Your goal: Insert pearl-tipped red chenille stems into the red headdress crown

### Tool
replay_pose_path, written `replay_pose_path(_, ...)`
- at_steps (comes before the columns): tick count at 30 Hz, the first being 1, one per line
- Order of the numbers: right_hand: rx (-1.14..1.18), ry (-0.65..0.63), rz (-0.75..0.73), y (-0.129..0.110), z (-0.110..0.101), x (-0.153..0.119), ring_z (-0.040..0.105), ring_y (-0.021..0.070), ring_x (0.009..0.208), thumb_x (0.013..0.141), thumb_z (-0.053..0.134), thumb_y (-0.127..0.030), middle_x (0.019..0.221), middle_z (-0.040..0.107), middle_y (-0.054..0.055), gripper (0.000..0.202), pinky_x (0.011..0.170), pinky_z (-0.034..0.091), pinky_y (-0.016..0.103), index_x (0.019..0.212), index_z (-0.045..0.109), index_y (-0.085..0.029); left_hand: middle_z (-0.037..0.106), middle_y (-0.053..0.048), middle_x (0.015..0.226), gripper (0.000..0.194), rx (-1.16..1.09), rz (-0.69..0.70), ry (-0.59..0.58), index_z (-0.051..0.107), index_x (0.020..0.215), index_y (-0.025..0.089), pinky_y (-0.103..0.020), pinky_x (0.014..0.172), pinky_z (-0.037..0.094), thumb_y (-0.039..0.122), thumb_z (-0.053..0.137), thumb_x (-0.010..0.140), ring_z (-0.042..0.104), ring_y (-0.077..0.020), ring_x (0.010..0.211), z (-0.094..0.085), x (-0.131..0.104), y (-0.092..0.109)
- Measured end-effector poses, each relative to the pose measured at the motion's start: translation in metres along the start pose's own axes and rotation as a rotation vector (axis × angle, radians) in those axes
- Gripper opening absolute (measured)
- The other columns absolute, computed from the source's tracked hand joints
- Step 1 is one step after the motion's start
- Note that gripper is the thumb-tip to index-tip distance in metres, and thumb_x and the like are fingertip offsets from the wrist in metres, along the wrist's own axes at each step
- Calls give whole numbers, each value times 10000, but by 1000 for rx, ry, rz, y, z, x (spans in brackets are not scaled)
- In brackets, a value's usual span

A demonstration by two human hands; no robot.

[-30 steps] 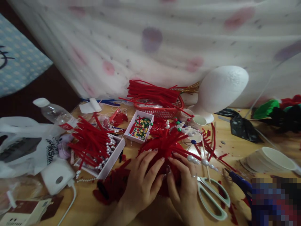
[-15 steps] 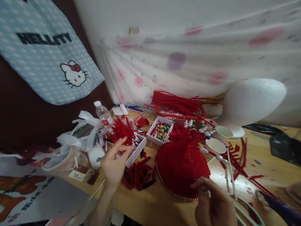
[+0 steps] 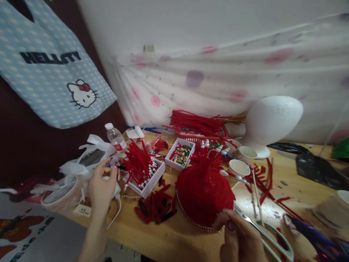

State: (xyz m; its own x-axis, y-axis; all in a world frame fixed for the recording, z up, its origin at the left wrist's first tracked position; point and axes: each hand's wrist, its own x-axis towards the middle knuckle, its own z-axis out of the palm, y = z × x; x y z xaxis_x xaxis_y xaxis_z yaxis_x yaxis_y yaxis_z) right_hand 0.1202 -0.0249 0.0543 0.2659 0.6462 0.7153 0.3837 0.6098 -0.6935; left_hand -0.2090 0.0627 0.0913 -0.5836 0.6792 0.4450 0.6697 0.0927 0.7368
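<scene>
A red, fuzzy, dome-shaped hat (image 3: 205, 193) with a tuft on top and a white bead trim along its edge rests at the table's front. My right hand (image 3: 241, 234) is closed in a pinch at its lower right edge; the fingertips partly hide that edge. On the left, my left hand (image 3: 102, 185) reaches past a white box (image 3: 153, 182) holding red fuzzy stems (image 3: 137, 160) and pearl-tipped stems. Its thumb and curled fingers are apart, close to a small lilac object (image 3: 113, 161) whose kind I cannot make out.
Scissors (image 3: 263, 229), a blue glue gun (image 3: 313, 233) and paper cups (image 3: 239, 168) lie to the right. Behind are a box of beads (image 3: 180, 154), a red basket (image 3: 201, 136) and a white foam head (image 3: 272, 122). A bottle (image 3: 116, 138) stands back left; red pieces (image 3: 156, 207) lie in front.
My left hand has moved left, away from above the white box of stems, to the lilac object. My right hand stays at the hat's edge. The view has shifted to the right.
</scene>
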Motion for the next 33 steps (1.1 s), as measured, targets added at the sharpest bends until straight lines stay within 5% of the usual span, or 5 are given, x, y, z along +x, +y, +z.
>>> replay_pose_path(11, -184, 18, 14, 3, -7, -12, 580, 96, 522, 913, 499, -133, 679, 617, -6, 217, 503, 465, 208, 1076, 629, -191, 732, -66, 760, 365, -59, -7, -241, 711, 808, 175, -335, 698, 513, 497, 651, 647, 654, -229, 692, 36, 4, -16)
replay_pose_path(17, -275, 24, 50, -1, -6, -14, 681, 170, 796, 915, 522, -191, 871, 701, 50, 187, 660, 508, 265, 1035, 662, -224, 731, -48, 773, 312, -140, 33, -133, 700, 814, 177, -292, 669, 510, 458, 637, 694, 645, -191, 679, 23, -7, -1)
replay_pose_path(27, -225, -107, -35, -7, -7, -6, 627, 117, 577, 879, 536, -137, 782, 687, 27, 226, 564, 495, 232, 1052, 656, -218, 742, -47, 786, 245, -261, 37, -37, 657, 848, 174, -287, 679, 530, 399, 643, 753, 690, -200, 729, 14, -1, 25)
replay_pose_path(29, -202, -94, 30, -11, -6, -5, 619, 118, 569, 885, 545, -161, 760, 682, 25, 212, 564, 488, 231, 1052, 659, -221, 750, -34, 877, 189, -276, 113, -1, 674, 901, 197, -297, 767, 530, 347, 640, 790, 693, -193, 811, 4, -14, 40)
replay_pose_path(33, 18, -328, 271, -22, 1, 0, 578, 117, 493, 935, 499, -344, 587, 619, -9, 214, 476, 427, 206, 952, 661, -204, 760, 7, 905, 161, -272, 811, -254, 709, 921, 259, -344, 905, 478, 156, 608, 851, 675, -180, 879, -11, -66, 76)
